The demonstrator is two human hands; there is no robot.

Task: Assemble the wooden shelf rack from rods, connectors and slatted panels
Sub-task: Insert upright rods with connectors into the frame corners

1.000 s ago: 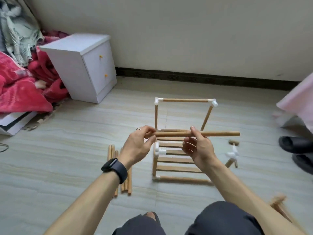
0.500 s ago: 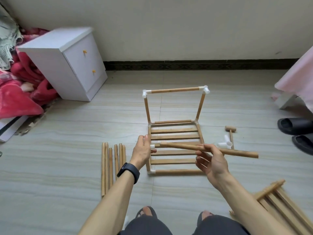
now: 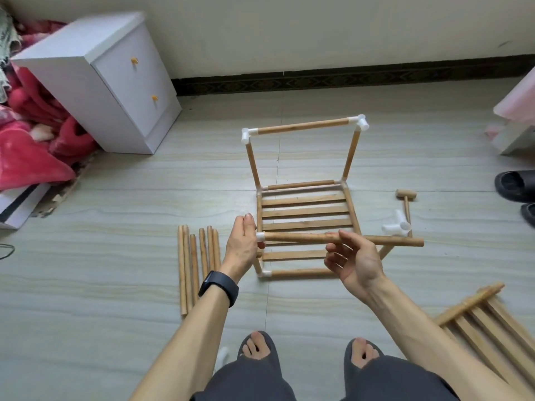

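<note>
Head camera shows my right hand [image 3: 354, 263] pinching a wooden rod [image 3: 301, 238] near its middle, held level over the near part of the half-built rack [image 3: 304, 212] on the floor. Its left end meets a white connector [image 3: 260, 236] at the rack's near-left corner, where my left hand [image 3: 241, 246] touches; whether those fingers grip it I cannot tell.

Black watch [image 3: 218, 286] on left wrist, dark grey trousers [image 3: 289, 383], dark open-toed slippers [image 3: 258, 340]
</note>
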